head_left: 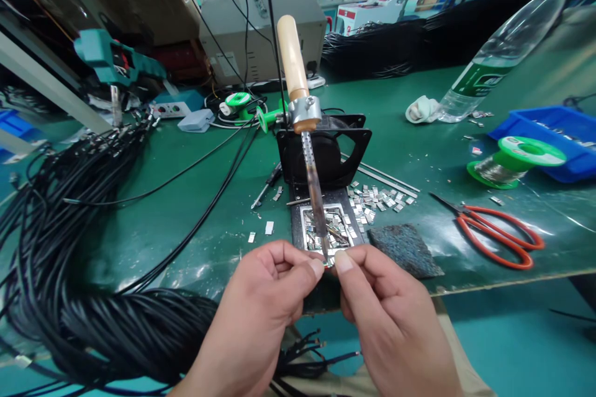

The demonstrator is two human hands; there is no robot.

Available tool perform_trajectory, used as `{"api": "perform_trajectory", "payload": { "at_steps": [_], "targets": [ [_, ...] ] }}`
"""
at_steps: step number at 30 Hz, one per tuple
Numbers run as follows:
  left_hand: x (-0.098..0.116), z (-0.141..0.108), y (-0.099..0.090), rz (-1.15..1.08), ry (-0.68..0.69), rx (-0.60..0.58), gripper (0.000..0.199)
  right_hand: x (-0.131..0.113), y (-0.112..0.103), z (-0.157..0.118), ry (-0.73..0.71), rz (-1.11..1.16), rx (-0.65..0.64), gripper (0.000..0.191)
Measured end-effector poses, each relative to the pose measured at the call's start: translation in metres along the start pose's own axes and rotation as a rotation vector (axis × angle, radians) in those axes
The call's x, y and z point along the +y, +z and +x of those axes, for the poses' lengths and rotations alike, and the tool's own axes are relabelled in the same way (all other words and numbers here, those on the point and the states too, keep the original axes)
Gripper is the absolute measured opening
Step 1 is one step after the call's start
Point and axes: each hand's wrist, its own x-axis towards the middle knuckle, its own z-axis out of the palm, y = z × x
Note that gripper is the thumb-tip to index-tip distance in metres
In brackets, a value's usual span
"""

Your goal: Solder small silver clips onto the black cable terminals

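Low in the middle of the head view, my left hand (267,298) and my right hand (388,310) meet with thumbs and forefingers pinched. Between their fingertips is a tiny part, mostly hidden, directly under the tip of a soldering iron (313,183) with a wooden handle (292,56). The iron points downward, fixed by a metal clamp (304,111). Behind my fingertips, a metal-rimmed tray (305,229) holds small metal pieces. More small connector pieces (379,200) lie to its right. A black fan (310,158) stands behind the tray.
Black cables (84,304) fill the left side. At right are red-handled scissors (498,236), a dark sponge pad (405,249), a solder spool (510,161), a blue bin (554,136) and a plastic bottle (493,68). A screwdriver (266,187) lies left of the fan.
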Motion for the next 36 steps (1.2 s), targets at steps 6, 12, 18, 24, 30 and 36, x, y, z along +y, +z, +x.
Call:
{"api": "perform_trajectory", "payload": {
  "at_steps": [6, 12, 18, 24, 30, 36],
  "targets": [
    [0.0006, -0.0004, 0.0009, -0.007, 0.006, 0.009, 0.034, 0.0006, -0.0014, 0.0017, -0.027, -0.016, 0.008, 0.038],
    [0.0011, -0.0002, 0.0007, -0.004, 0.019, 0.006, 0.035, -0.0034, 0.0005, 0.0034, -0.068, -0.016, 0.034, 0.038],
    [0.0006, -0.0013, 0.0014, -0.002, 0.029, 0.005, 0.034, -0.0006, 0.0012, 0.0022, -0.075, 0.0, 0.052, 0.037],
    [0.0019, 0.0008, 0.002, -0.005, 0.039, 0.008, 0.034, -0.0031, 0.0016, 0.0037, -0.085, 0.0, 0.05, 0.038],
    [0.0013, 0.0004, 0.0009, -0.003, 0.031, 0.005, 0.034, -0.0033, 0.0018, 0.004, -0.086, -0.002, 0.047, 0.038],
    [0.0021, -0.0002, 0.0005, 0.013, 0.025, 0.016, 0.034, -0.0023, 0.0019, 0.0041, -0.093, 0.013, 0.046, 0.038]
  ]
}}
